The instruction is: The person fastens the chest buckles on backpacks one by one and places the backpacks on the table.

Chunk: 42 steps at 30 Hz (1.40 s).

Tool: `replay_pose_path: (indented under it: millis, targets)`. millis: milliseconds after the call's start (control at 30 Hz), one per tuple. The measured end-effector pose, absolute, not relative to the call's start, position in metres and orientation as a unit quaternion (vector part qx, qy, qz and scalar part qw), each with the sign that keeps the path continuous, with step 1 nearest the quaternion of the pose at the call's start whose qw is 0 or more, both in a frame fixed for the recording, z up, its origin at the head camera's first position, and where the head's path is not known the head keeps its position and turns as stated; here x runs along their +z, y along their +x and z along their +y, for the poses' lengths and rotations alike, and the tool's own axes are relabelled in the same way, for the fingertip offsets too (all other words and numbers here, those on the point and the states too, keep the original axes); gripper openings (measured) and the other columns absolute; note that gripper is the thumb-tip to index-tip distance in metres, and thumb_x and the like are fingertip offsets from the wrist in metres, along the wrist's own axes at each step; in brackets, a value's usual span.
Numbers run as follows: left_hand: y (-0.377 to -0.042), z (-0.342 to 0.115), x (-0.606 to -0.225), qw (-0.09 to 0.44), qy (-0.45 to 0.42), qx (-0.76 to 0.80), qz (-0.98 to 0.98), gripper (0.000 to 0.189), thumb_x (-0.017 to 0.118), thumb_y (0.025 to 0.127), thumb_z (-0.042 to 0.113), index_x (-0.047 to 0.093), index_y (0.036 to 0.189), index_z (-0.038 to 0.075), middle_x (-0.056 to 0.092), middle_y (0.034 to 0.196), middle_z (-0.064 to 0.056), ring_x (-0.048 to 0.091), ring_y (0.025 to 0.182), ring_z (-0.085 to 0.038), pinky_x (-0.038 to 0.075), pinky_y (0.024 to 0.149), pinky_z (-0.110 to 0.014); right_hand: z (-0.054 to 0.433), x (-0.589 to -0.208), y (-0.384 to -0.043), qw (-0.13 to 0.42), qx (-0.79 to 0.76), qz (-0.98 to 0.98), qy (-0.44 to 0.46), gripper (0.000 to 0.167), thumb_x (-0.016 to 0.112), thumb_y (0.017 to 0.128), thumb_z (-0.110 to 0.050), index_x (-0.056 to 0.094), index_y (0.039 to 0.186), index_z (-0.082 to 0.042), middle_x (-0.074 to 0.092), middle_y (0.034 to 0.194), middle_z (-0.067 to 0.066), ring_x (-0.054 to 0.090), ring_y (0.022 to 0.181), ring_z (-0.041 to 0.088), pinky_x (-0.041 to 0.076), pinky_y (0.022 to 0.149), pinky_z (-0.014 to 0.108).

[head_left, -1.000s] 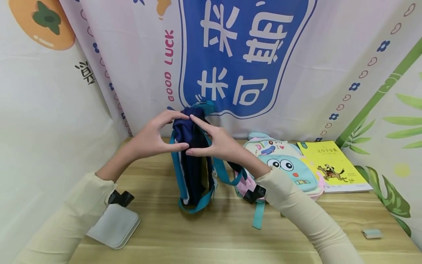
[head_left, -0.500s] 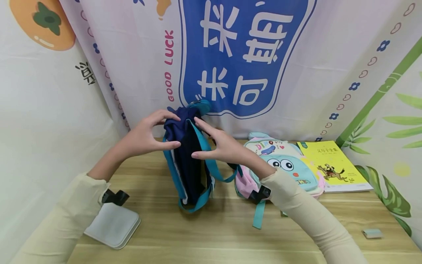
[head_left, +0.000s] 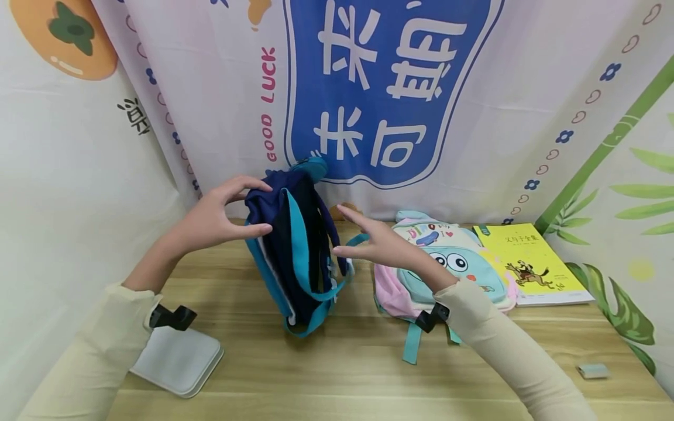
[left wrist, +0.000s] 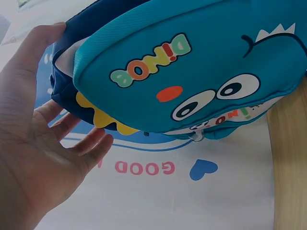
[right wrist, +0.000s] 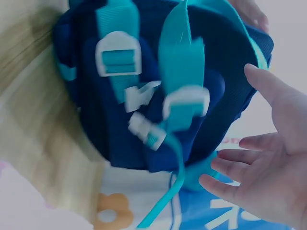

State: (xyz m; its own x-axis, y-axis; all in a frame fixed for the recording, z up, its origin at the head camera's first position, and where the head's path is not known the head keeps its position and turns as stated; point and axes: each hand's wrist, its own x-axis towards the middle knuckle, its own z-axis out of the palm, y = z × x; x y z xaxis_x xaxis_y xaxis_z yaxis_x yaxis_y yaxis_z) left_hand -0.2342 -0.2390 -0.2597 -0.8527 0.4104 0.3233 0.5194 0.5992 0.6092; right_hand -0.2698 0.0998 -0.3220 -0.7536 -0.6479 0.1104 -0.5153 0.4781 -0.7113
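A navy and teal backpack (head_left: 274,251) stands on the wooden table, seen from its side and tilted to the left at the top. My left hand (head_left: 205,222) rests at its upper left side, thumb and fingers spread around the edge. In the left wrist view, the backpack's teal front (left wrist: 139,103) carries a cartoon face, and my fingers lie beside its yellow spikes. My right hand (head_left: 381,242) is apart from the backpack on the right, fingers extended and holding nothing. In the right wrist view, the shoulder straps and white buckles (right wrist: 146,132) hang down the back panel.
Right of my right hand lies a pink and pale-blue backpack (head_left: 463,272), partly over a yellow book (head_left: 532,263). A grey zipped case (head_left: 181,359) lies by my left forearm. Near the right table edge is a small grey object (head_left: 593,371). Printed cloth (head_left: 221,88) hangs behind.
My hands have parted, the left moving left and the right moving right. The navy backpack's top has leaned left, and its straps have come into fuller view.
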Motion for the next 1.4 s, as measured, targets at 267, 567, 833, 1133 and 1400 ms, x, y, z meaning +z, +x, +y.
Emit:
replay_pose_path:
  millis: [267,567,833,1133,1400]
  targets:
    - [-0.236,-0.245,-0.261,0.07,-0.266,-0.38,-0.883,0.059,0.083,0.084,0.016,0.058,0.137,0.019,0.049,0.15,-0.006,0.039,0.144,-0.029,0.031,0.117,-0.062,0.108,-0.354,-0.272,0.123,-0.384,0.849,-0.342,0.089,0.071,0.092,-0.053,0.022,0.163,-0.03,0.024,0.169,0.0,0.026,0.155,0.026,0.03,0.121,0.057]
    - [-0.237,-0.247,-0.262,0.069,-0.264,-0.386,-0.881,0.058,0.082,0.085,0.016,0.058,0.138,0.019,0.048,0.151,-0.007,0.039,0.144,-0.028,0.031,0.117,-0.063,0.107,-0.383,-0.269,0.151,-0.374,0.845,-0.352,0.101,0.074,0.087,-0.057,0.018,0.164,-0.024,0.022,0.17,0.0,0.023,0.156,0.023,0.026,0.124,0.051]
    - [-0.237,-0.251,-0.264,0.067,-0.251,-0.388,-0.884,0.058,0.082,0.086,0.016,0.057,0.138,0.019,0.046,0.154,-0.006,0.037,0.145,-0.027,0.031,0.117,-0.062,0.104,-0.4,-0.267,0.172,-0.372,0.841,-0.353,0.107,0.078,0.085,-0.054,0.014,0.165,-0.021,0.017,0.171,0.004,0.021,0.157,0.025,0.028,0.123,0.051]
    - [-0.233,-0.258,-0.264,0.061,-0.235,-0.399,-0.884,0.059,0.081,0.086,0.013,0.057,0.14,0.018,0.044,0.155,-0.007,0.036,0.145,-0.028,0.03,0.117,-0.062,0.097,-0.418,-0.267,0.19,-0.412,0.803,-0.386,0.095,0.082,0.086,-0.041,0.026,0.162,-0.024,0.032,0.166,0.0,0.028,0.155,0.021,0.029,0.123,0.047]
    - [-0.232,-0.264,-0.266,0.062,-0.222,-0.399,-0.888,0.06,0.081,0.086,0.013,0.057,0.141,0.018,0.044,0.156,-0.008,0.037,0.145,-0.03,0.031,0.116,-0.063,0.084,-0.429,-0.258,0.25,-0.424,0.803,-0.337,0.073,0.085,0.081,-0.047,0.049,0.142,-0.029,0.055,0.137,-0.009,0.051,0.131,0.013,0.043,0.112,0.044]
